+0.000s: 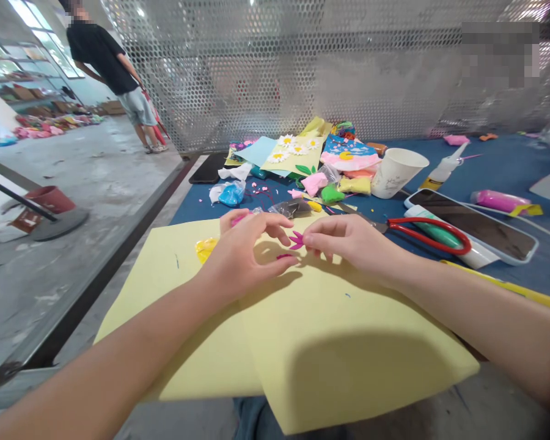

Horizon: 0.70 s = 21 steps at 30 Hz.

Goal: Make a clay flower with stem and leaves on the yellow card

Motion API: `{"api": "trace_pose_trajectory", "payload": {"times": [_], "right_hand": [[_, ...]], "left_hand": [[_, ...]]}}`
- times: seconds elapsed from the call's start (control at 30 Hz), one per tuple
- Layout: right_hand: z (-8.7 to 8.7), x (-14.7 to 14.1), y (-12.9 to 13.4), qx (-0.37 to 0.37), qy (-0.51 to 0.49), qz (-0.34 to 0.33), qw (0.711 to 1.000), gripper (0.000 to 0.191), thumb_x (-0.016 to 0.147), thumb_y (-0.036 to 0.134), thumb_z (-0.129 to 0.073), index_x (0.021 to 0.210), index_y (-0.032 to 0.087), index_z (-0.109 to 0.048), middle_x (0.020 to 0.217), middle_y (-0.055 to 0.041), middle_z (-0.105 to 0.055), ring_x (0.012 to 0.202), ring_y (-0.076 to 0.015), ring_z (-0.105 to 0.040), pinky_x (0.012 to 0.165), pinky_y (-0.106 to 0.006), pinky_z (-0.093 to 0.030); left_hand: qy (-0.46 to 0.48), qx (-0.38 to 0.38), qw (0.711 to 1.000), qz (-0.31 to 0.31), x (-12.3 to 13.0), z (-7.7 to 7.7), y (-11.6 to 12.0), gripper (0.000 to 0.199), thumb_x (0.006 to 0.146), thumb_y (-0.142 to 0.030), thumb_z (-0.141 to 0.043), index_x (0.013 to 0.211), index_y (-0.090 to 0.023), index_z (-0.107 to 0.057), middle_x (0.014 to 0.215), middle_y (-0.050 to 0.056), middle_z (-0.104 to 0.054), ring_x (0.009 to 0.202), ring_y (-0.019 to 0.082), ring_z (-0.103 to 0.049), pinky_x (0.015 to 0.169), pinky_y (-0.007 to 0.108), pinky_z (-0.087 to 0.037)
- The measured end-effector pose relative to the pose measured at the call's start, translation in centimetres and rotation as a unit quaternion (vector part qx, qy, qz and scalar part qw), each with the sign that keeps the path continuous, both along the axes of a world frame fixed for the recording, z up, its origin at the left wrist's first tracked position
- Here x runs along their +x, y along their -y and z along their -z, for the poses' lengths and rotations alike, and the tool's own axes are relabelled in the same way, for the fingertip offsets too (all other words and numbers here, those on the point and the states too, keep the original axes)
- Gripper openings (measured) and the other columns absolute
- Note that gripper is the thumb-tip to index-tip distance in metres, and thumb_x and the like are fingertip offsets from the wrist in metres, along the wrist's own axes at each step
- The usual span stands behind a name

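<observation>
My right hand (343,238) pinches a small magenta clay flower (296,240) with pointed petals between thumb and fingertips. Facing it from the left, my left hand (242,250) has its thumb and forefinger spread apart, close to the petals but not visibly touching them. Another bit of magenta clay (285,256) shows low between the left thumb and fingers. Behind the left fingers is a pink lump in clear plastic (239,219), partly hidden; I cannot tell whether they touch it. Both hands are over yellow paper sheets (201,348). A yellow clay packet (206,249) lies beside the left hand.
Red-handled scissors (462,243), a phone (490,229), a white tube (474,253) and a yellow cutter (522,292) lie to the right. Behind stand a paper cup (399,173), clay packets and a daisy-decorated card (293,150). A person (114,67) stands at far left.
</observation>
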State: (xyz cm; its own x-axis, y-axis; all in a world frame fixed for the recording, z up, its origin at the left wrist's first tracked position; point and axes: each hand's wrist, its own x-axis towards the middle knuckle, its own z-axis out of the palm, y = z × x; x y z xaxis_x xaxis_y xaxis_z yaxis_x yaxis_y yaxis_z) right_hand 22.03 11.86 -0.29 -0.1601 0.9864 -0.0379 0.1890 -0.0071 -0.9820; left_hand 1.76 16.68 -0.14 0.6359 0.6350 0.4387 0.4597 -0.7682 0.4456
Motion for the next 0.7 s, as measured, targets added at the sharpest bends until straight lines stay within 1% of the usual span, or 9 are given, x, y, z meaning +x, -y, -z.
{"api": "trace_pose_trajectory", "payload": {"times": [0.1, 0.2, 0.33, 0.57, 0.7], "right_hand": [[0.00, 0.02, -0.06, -0.001, 0.000, 0.022, 1.000, 0.016, 0.078, 0.033, -0.067, 0.073, 0.018, -0.071, 0.071, 0.0001, -0.063, 0.062, -0.0090, -0.051, 0.059, -0.025, -0.040], [-0.09, -0.01, -0.07, 0.006, 0.004, 0.017, 1.000, 0.017, 0.078, 0.035, -0.067, 0.074, 0.018, -0.071, 0.074, -0.0007, -0.064, 0.063, -0.0096, -0.052, 0.059, -0.025, -0.042], [-0.22, -0.03, 0.02, 0.011, 0.022, 0.017, 1.000, 0.024, 0.077, 0.041, -0.067, 0.076, 0.018, -0.071, 0.073, -0.0015, -0.064, 0.061, -0.0098, -0.050, 0.057, -0.025, -0.042], [-0.27, 0.01, 0.04, 0.011, 0.017, 0.015, 1.000, 0.023, 0.077, 0.041, -0.068, 0.074, 0.018, -0.070, 0.071, 0.0002, -0.063, 0.060, -0.0087, -0.050, 0.058, -0.024, -0.041], [-0.27, 0.32, -0.03, 0.014, 0.041, 0.008, 0.999, 0.028, 0.079, 0.045, -0.067, 0.075, 0.017, -0.071, 0.067, 0.0001, -0.062, 0.059, -0.0091, -0.050, 0.056, -0.024, -0.040]], "left_hand": [[-0.003, 0.056, 0.998, -0.024, -0.10, 0.08, -0.08, 0.025, 0.078, -0.045, -0.072, 0.090, -0.025, -0.063, 0.084, -0.003, -0.073, 0.093, 0.022, -0.065, 0.107, 0.048, -0.026], [-0.005, 0.091, 0.995, -0.030, -0.18, -0.07, -0.02, 0.020, 0.082, -0.047, -0.068, 0.078, -0.028, -0.067, 0.080, -0.004, -0.073, 0.086, 0.021, -0.065, 0.107, 0.049, -0.024], [-0.009, 0.102, 0.994, -0.029, -0.21, -0.37, 0.08, 0.018, 0.088, -0.043, -0.062, 0.078, -0.031, -0.072, 0.077, -0.003, -0.073, 0.083, 0.019, -0.063, 0.109, 0.049, -0.024], [-0.012, 0.102, 0.994, -0.019, -0.44, -0.30, -0.08, 0.018, 0.088, -0.042, -0.062, 0.079, -0.030, -0.072, 0.077, -0.003, -0.073, 0.084, 0.019, -0.063, 0.108, 0.047, -0.023], [-0.025, 0.101, 0.995, 0.002, -0.85, -0.50, -0.43, 0.020, 0.090, -0.044, -0.059, 0.089, -0.028, -0.071, 0.084, -0.003, -0.074, 0.086, 0.019, -0.063, 0.107, 0.044, -0.024]]}}
